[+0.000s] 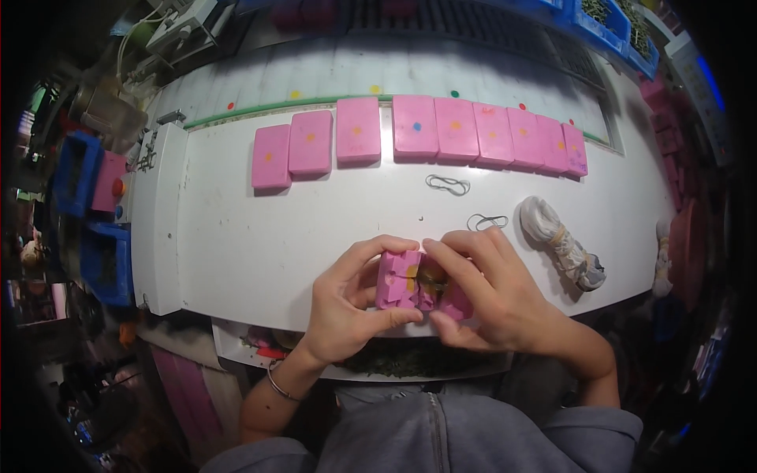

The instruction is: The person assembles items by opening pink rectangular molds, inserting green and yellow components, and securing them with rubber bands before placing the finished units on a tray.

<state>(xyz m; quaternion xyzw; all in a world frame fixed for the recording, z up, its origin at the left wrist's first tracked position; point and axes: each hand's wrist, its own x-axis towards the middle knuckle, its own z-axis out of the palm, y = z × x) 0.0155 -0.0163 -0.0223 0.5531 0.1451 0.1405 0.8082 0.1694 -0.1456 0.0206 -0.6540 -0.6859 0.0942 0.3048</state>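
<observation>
Near the front edge of the white table, my left hand grips one side of a pink rubber mould, thumb below and fingers above. The other side of this mould is pinched by my right hand. Its cut inner faces show notches, yellow marks and a dark gap in the middle, where the two parts spread apart. Whether a smaller piece sits in that gap, I cannot make out. Two thin loops, one grey loop and another loop, lie just beyond my right hand.
Several closed pink blocks with coloured dots, such as this block, stand in a row along the table's far side. A tied white cloth bundle lies at right. Blue bins flank the left edge. Below the table edge, an open drawer holds dark green bits.
</observation>
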